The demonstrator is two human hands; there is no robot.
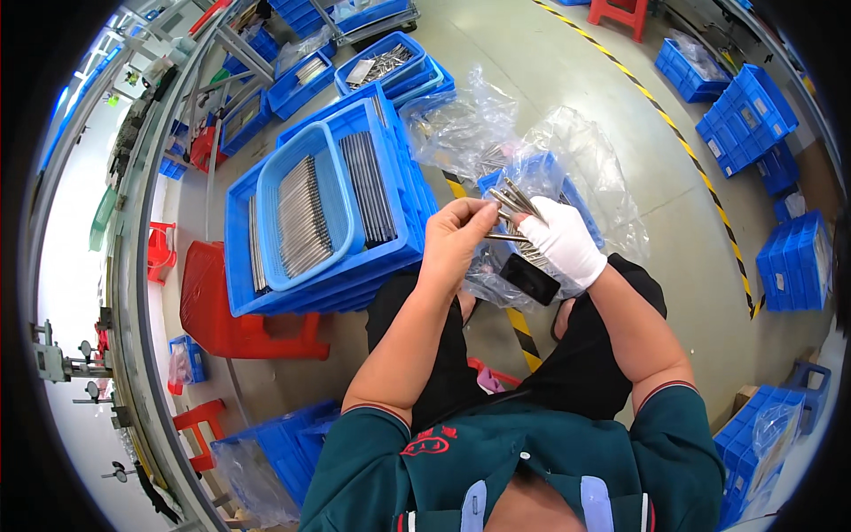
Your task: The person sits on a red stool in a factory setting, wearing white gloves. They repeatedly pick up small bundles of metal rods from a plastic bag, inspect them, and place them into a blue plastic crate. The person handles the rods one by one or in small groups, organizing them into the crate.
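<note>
Bare left hand (pixel 456 239) and white-gloved right hand (pixel 569 246) meet at a bunch of metal rods (pixel 518 197) above a blue bin (pixel 581 207), the right curled around it, the left pinching at its side. Nearby are a black phone (pixel 530 279) and, leftward, a light-blue basket (pixel 353 213) of rods.

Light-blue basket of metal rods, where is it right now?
In the head view, the light-blue basket sits at the top of the stacked blue crates, left of the person's left hand.
</note>
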